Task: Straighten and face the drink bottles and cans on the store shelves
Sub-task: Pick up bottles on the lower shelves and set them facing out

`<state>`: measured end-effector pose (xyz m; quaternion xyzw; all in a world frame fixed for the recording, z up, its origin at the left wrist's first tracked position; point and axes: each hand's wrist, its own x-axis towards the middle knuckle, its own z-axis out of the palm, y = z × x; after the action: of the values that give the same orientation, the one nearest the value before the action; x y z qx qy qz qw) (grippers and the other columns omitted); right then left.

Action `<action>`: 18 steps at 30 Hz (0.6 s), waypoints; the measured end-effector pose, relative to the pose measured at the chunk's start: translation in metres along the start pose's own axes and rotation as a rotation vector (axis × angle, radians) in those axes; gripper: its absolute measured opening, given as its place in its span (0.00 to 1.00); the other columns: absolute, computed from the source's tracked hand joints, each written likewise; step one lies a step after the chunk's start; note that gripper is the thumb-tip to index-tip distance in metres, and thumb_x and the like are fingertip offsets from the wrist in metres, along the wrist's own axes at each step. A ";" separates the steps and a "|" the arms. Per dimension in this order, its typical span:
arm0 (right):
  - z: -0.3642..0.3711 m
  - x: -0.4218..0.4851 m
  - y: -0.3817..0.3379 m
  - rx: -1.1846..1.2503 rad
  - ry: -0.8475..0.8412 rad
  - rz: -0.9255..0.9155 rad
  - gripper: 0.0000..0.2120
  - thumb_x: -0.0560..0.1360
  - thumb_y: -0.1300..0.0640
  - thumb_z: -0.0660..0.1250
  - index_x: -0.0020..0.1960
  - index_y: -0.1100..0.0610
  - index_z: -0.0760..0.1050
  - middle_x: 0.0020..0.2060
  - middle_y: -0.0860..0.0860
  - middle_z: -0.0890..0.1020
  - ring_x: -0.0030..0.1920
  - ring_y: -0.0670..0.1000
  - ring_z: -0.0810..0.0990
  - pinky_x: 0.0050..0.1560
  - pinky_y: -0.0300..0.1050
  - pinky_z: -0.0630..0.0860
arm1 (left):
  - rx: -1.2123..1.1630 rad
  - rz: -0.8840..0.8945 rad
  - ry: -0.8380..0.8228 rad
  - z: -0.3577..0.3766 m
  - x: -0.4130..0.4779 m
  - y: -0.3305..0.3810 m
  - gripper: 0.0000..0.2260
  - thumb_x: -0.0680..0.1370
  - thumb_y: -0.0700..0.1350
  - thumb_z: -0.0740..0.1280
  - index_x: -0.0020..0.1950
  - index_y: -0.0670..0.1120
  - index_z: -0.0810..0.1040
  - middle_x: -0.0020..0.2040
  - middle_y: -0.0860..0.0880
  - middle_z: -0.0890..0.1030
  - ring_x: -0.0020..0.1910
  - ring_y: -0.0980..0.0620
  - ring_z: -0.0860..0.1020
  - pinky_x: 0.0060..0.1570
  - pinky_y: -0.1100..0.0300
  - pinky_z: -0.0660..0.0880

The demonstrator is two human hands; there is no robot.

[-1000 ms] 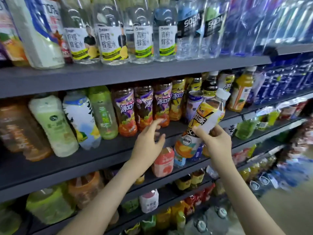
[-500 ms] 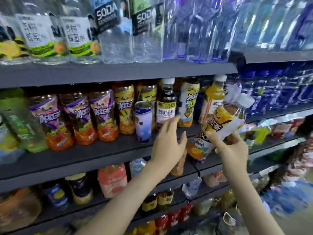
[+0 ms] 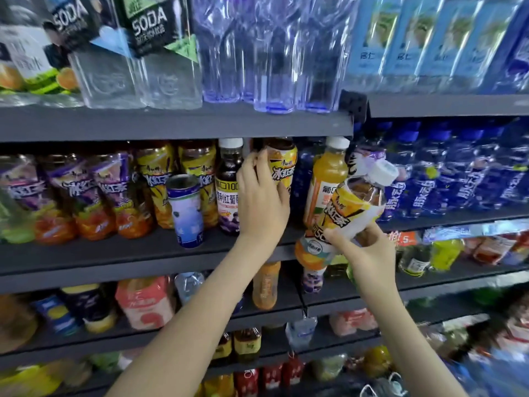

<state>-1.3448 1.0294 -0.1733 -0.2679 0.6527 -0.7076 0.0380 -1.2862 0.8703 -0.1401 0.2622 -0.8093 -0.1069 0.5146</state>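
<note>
The tea bottle [image 3: 352, 207] in my right hand [image 3: 363, 253] has a white cap, amber drink and a yellow-and-orange label with bold black lettering. The shelved bottle [image 3: 283, 164] under my left hand [image 3: 262, 202] has a yellow label and dark brown drink. Nearby are a blue-and-white can [image 3: 186, 210], purple-labelled bottles [image 3: 71, 193] with orange bases and deep blue bottles [image 3: 458, 179]. The shelf [image 3: 114, 253] is dark grey.

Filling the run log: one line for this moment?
left hand: grips upright yellow bottle | right hand: holds tilted tea bottle off shelf

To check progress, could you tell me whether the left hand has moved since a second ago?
Yes: the left hand moved rightward and up, passing the blue can.
</note>
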 end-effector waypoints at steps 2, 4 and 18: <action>0.005 0.002 0.002 0.012 -0.023 0.012 0.09 0.67 0.61 0.76 0.44 0.55 0.79 0.40 0.47 0.85 0.45 0.47 0.82 0.47 0.39 0.78 | 0.122 0.008 0.073 0.000 -0.004 -0.014 0.28 0.73 0.41 0.70 0.70 0.36 0.64 0.67 0.35 0.67 0.66 0.38 0.66 0.64 0.47 0.67; 0.011 0.004 0.003 -0.001 -0.060 0.002 0.09 0.67 0.61 0.76 0.44 0.54 0.78 0.38 0.45 0.85 0.42 0.44 0.82 0.43 0.34 0.77 | 0.218 -0.049 0.054 0.002 0.001 -0.028 0.33 0.71 0.42 0.72 0.71 0.36 0.61 0.68 0.34 0.65 0.67 0.36 0.65 0.66 0.45 0.64; 0.045 0.007 0.000 0.069 -0.054 -0.036 0.14 0.68 0.63 0.75 0.52 0.61 0.78 0.44 0.47 0.84 0.43 0.40 0.82 0.41 0.31 0.76 | 0.137 0.022 0.099 0.003 -0.012 -0.041 0.36 0.67 0.43 0.74 0.70 0.39 0.62 0.60 0.37 0.69 0.58 0.41 0.66 0.55 0.45 0.72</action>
<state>-1.3320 0.9860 -0.1709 -0.2972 0.6217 -0.7228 0.0520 -1.2715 0.8421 -0.1689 0.2929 -0.7911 -0.0324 0.5360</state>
